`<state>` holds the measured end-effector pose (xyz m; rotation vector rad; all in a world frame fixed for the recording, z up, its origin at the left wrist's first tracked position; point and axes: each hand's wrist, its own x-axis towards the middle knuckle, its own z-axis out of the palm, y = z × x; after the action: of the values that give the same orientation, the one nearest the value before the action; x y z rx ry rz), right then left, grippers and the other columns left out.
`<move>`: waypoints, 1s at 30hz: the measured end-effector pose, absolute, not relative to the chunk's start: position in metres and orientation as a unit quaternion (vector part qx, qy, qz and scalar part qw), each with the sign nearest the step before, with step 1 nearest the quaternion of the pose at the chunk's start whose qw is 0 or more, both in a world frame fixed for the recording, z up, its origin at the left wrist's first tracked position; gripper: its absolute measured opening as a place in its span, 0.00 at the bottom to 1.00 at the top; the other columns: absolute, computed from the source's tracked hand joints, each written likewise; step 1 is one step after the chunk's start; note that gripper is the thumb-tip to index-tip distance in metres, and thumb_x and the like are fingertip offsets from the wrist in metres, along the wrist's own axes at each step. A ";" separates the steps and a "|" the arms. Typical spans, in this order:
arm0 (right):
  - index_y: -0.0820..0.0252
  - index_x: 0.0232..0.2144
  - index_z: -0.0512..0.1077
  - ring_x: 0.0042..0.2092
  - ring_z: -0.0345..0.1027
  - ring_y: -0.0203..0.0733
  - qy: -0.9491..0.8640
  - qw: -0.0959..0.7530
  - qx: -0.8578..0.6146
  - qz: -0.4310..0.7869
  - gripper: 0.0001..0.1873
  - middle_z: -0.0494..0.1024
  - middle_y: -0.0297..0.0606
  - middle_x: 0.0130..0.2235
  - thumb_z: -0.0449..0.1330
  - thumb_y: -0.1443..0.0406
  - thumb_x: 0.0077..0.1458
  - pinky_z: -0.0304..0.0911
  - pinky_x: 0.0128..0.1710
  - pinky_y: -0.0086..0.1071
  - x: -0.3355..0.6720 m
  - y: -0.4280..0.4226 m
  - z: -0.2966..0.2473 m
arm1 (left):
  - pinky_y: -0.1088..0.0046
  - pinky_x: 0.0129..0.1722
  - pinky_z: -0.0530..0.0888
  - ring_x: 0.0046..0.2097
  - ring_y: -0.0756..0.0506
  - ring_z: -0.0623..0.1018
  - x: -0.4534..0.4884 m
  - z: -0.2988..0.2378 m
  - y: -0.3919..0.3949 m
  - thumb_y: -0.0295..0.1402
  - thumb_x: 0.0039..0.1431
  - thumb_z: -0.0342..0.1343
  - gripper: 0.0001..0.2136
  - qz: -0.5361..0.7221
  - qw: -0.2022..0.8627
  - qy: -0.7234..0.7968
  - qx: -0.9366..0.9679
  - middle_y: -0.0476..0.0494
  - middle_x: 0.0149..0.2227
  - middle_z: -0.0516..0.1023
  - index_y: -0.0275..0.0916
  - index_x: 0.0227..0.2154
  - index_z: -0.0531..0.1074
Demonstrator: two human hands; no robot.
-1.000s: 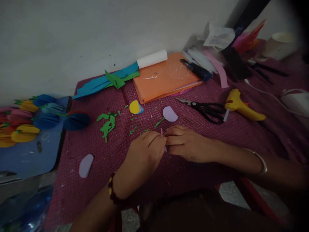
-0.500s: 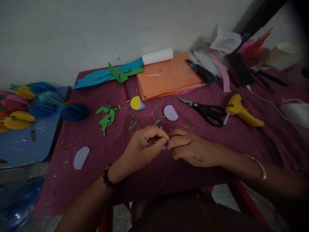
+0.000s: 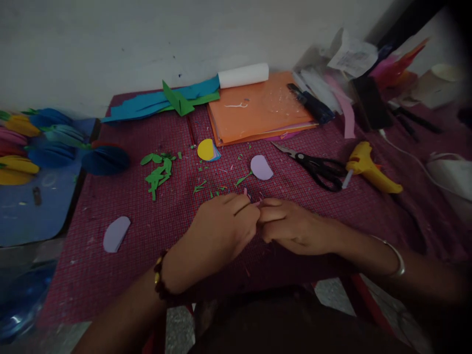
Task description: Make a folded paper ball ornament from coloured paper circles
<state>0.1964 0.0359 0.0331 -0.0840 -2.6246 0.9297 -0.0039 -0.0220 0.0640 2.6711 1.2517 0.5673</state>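
Observation:
Near the front of the cloth-covered table, my left hand (image 3: 221, 231) and my right hand (image 3: 293, 226) meet, fingers curled and fingertips together. Whatever they pinch is hidden by the fingers; only a small bit of pink shows just beyond them. Past the hands lies a lilac paper disc (image 3: 261, 167). Another lilac folded piece (image 3: 116, 234) rests at the left. Green paper leaves (image 3: 159, 172) are heaped at the left middle. A yellow paper round (image 3: 205, 149) sits on blue and lilac pieces. Black-handled scissors (image 3: 313, 167) lie beyond my right hand.
A yellow glue gun (image 3: 372, 169) lies at the right. Orange sheets (image 3: 254, 115), a white roll (image 3: 243, 75), blue paper strips (image 3: 147, 104) and a dark-handled cutter (image 3: 311, 104) are at the back. Colourful paper balls (image 3: 105, 160) sit on a blue surface (image 3: 47, 211) at the left.
My left hand has turned over, so its back now faces up and its thumb is hidden. My right hand stays nearly in place. The view has shifted slightly.

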 end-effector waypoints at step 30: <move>0.57 0.34 0.62 0.19 0.44 0.29 -0.281 0.278 -0.115 0.911 0.15 0.53 0.23 0.19 0.48 0.77 0.44 0.57 0.22 0.23 0.195 0.044 0.033 | 0.76 0.23 0.60 0.23 0.54 0.63 0.004 0.047 -0.021 0.28 0.64 0.46 0.12 0.321 0.289 0.468 0.771 0.55 0.21 0.63 0.39 0.23 0.60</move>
<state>0.1951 0.0442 0.0326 -0.3099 -0.7541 2.4452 0.0044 -0.0206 0.0472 2.0588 1.2500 0.8556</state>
